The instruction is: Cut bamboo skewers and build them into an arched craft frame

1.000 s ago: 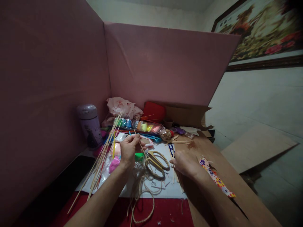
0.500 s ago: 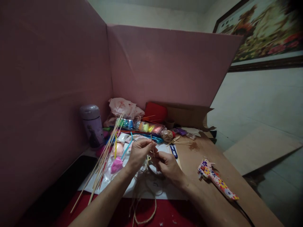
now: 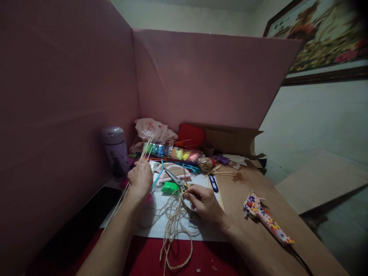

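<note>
My left hand [image 3: 140,178] lies on a bundle of thin wooden skewers [image 3: 146,148] at the left of the white sheet [image 3: 161,226], its fingers curled around them. My right hand [image 3: 201,200] pinches a short thin stick [image 3: 185,173] that points upward, just over the handles of the scissors [image 3: 175,179]. A tangle of jute twine [image 3: 174,222] lies in front of both hands. A green piece [image 3: 170,187] sits between the hands.
A purple flask [image 3: 116,151] stands at the back left. A row of coloured clay packs [image 3: 172,153], a twine ball [image 3: 206,164], a red pouch [image 3: 191,135] and a cardboard box [image 3: 230,140] line the back. A flower-patterned glue gun [image 3: 266,217] lies at the right. Pink boards wall the desk.
My left hand left the short stick and moved left onto the skewer bundle. My right hand came in from the right, took the stick and now holds it alone above the scissors.
</note>
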### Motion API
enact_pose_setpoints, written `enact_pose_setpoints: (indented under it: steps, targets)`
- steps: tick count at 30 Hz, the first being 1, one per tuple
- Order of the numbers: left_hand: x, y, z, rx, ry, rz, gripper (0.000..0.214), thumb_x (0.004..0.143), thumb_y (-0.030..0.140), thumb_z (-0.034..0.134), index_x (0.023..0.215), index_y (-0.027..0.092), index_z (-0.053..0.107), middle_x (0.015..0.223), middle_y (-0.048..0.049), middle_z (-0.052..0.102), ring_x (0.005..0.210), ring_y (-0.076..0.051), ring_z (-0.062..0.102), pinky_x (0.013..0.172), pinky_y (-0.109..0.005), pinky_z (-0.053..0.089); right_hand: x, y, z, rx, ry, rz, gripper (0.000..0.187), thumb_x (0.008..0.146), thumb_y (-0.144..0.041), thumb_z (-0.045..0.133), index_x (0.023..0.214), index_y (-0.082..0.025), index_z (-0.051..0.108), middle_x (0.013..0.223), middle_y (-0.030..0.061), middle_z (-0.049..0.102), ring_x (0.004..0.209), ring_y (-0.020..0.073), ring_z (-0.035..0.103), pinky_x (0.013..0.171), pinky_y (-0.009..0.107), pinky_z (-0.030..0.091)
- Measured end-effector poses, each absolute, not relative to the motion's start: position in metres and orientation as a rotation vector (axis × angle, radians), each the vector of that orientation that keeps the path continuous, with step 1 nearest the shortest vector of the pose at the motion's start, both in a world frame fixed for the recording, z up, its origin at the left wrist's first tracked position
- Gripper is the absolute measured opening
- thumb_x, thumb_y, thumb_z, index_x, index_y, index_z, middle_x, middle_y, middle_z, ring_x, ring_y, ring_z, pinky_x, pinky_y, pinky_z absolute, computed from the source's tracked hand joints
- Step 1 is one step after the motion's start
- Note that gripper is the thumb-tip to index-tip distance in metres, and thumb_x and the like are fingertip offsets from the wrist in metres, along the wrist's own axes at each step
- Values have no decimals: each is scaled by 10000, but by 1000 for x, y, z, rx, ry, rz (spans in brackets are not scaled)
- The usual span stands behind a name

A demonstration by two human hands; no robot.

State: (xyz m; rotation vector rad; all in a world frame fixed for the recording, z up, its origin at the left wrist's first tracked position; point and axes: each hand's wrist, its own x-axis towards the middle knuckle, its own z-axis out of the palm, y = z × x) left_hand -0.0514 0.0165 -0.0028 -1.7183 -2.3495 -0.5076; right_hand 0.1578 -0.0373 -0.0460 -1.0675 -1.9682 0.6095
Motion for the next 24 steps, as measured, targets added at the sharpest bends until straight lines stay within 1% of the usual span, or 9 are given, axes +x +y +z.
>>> enact_pose_setpoints:
  steps: [4, 7, 10, 12, 14, 17, 19, 21, 24]
  targets:
    - [-60, 22, -8, -1798, -2413, -446, 261, 748, 236, 511, 895, 70, 648, 871, -246, 651, 822, -337, 643, 646, -371, 456, 158, -37, -46, -1063, -1897, 649, 212, 853, -265, 495, 692, -178, 601, 556, -16, 539, 515, 105, 484, 504, 204, 370]
    - [-61, 22, -5, -1770, -2380, -474, 243, 734, 239, 518, 878, 106, 661, 869, -232, 665, 813, -338, 644, 628, -366, 445, 159, -35, -47, -1092, -1698, 690, 258, 861, -345, 491, 678, -179, 566, 515, -31, 487, 468, 100, 454, 466, 203, 362]
    - [-56, 18, 1, -1702, -2324, -542, 242, 761, 190, 458, 890, 113, 648, 797, -216, 671, 749, -326, 648, 595, -345, 424, 162, -30, -48, -1112, -1517, 677, 278, 868, -400, 476, 719, -179, 556, 551, -21, 517, 478, 105, 489, 479, 208, 390]
    - [-50, 13, 6, -1642, -2232, -666, 258, 797, 176, 402, 886, 111, 636, 721, -194, 660, 684, -304, 642, 582, -330, 406, 164, -26, -50, -1120, -1466, 656, 279, 875, -409, 464, 755, -177, 560, 583, -8, 549, 501, 110, 518, 507, 214, 413]
    - [-44, 8, 11, -1623, -2077, -931, 260, 835, 223, 389, 880, 130, 627, 674, -151, 646, 640, -269, 625, 584, -309, 392, 166, -23, -53, -1129, -1453, 640, 269, 877, -408, 462, 804, -173, 571, 601, -2, 561, 511, 114, 528, 504, 215, 416]
    - [-34, -1, 16, -1740, -1712, -1551, 197, 840, 295, 464, 849, 174, 619, 681, -70, 631, 617, -189, 589, 602, -267, 385, 167, -21, -55, -1118, -1462, 642, 252, 873, -391, 469, 866, -167, 583, 630, 5, 569, 510, 115, 529, 474, 212, 409]
    - [-27, -9, 19, -1819, -1464, -1943, 127, 816, 283, 527, 828, 190, 613, 665, -22, 605, 589, -138, 552, 605, -238, 390, 166, -22, -55, -1085, -1488, 647, 231, 870, -368, 478, 865, -166, 590, 649, 7, 570, 517, 115, 533, 481, 214, 418]
    - [-20, -17, 21, -1860, -1279, -2241, 75, 797, 259, 566, 817, 196, 602, 614, 12, 564, 545, -105, 509, 580, -217, 393, 164, -24, -54, -1052, -1528, 646, 205, 865, -338, 489, 841, -167, 600, 670, 10, 571, 525, 111, 533, 498, 217, 428]
    - [-8, -28, 25, -1888, -1089, -2656, 66, 791, 256, 588, 817, 197, 575, 580, 30, 542, 498, -83, 483, 500, -197, 378, 162, -27, -53, -1043, -1596, 643, 174, 855, -291, 502, 808, -165, 612, 665, 7, 565, 533, 109, 532, 510, 216, 431]
